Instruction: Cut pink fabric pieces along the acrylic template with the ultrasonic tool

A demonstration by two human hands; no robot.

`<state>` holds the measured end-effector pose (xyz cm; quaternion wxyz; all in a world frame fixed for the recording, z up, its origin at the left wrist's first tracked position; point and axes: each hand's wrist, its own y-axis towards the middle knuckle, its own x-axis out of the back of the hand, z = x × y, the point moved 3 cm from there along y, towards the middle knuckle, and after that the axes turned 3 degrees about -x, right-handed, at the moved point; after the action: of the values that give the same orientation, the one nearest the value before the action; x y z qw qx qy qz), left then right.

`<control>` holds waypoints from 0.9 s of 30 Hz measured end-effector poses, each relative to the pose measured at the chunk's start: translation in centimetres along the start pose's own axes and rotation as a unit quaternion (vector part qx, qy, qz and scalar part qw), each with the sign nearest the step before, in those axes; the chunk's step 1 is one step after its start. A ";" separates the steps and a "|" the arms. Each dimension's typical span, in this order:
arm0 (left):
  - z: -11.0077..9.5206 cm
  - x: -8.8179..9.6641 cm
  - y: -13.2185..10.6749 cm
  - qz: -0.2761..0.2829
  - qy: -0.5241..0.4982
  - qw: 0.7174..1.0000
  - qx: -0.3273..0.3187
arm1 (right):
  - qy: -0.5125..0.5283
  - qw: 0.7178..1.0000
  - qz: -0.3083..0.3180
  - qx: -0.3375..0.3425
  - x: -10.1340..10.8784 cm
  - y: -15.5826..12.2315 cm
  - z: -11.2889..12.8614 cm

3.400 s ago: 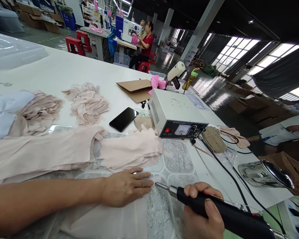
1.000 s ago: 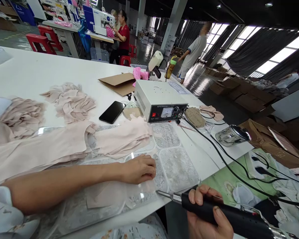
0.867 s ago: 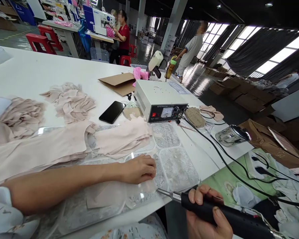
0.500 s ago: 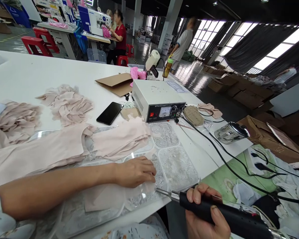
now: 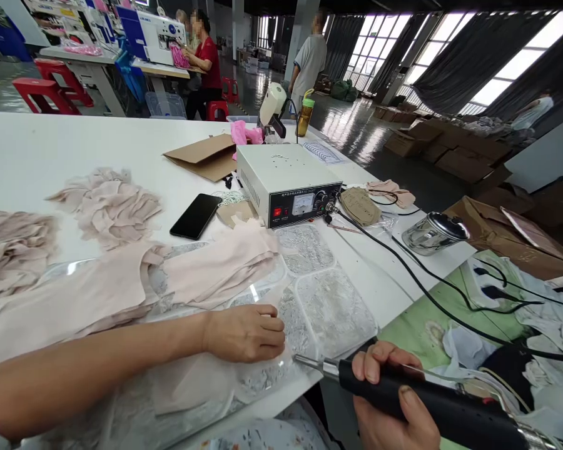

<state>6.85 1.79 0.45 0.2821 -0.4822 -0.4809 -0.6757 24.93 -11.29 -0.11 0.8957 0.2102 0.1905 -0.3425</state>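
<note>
My left hand (image 5: 246,334) rests with curled fingers on a thin pale pink fabric piece (image 5: 187,382), lying on a clear plastic sheet (image 5: 338,306) with rounded panels. A corner of the fabric shows above the knuckles. My right hand (image 5: 389,390) is wrapped round a black handpiece (image 5: 445,403) with a slim metal tip. The tip points left, just beside my left fingers and near the table's front edge; whether it touches the fabric is unclear. Behind my left hand lie a stack of pink fabric pieces (image 5: 223,262) and a longer stack (image 5: 75,290).
A control box (image 5: 286,175) with a dial stands at mid-table, its black cable (image 5: 394,265) running right. Around it are a phone (image 5: 196,216), a cardboard piece (image 5: 201,157), a lidded jar (image 5: 434,234) and crumpled fabric heaps (image 5: 112,209). Co-workers are in the background.
My left hand has slid slightly left and towards me, its fingers curled more tightly, with a fabric corner now showing above it. My right hand keeps hold of the handpiece. The view has shifted slightly.
</note>
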 end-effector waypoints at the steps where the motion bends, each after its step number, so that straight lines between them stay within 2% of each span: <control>1: 0.0 0.0 0.0 -0.002 0.004 1.000 0.000 | -0.003 1.000 -0.001 -0.002 0.0 0.0 0.0; 13: -0.4 -0.1 -0.2 -0.035 0.031 0.999 0.005 | -0.019 0.999 -0.018 -0.023 0.4 -0.3 0.0; 27: -0.7 -0.4 -0.4 -0.030 0.046 0.998 0.000 | -0.098 0.989 -0.070 -0.083 0.0 -0.4 0.9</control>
<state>6.45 1.29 -0.12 0.2834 -0.4355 -0.4818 -0.7056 24.85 -11.99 0.58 0.8981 0.0866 0.1438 -0.4064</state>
